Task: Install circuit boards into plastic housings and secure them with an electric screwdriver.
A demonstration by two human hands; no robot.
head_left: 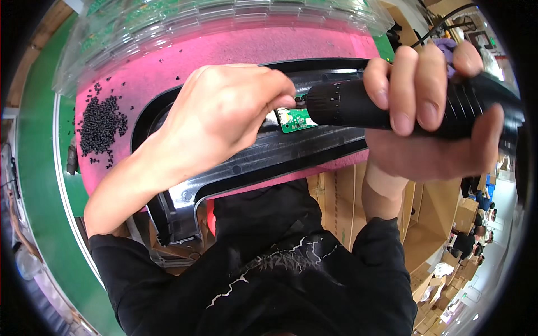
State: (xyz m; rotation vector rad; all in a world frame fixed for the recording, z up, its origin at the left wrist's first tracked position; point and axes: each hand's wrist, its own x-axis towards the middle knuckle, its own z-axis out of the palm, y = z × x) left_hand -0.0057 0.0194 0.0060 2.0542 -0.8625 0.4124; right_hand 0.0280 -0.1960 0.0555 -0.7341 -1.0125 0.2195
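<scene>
My right hand is wrapped round a black electric screwdriver, which lies nearly level with its tip toward the left. My left hand pinches thumb and forefinger together right at the screwdriver's bit. Whatever sits between those fingertips is hidden. Under the tip, a small green circuit board lies inside a long, curved black plastic housing. My left hand and forearm cover part of the housing, and the screwdriver covers part of the board.
A heap of small black screws lies on the pink mat at left, with a few strays around it. Stacked clear plastic trays holding green boards line the far edge. Cardboard boxes stand at lower right, beside the bench.
</scene>
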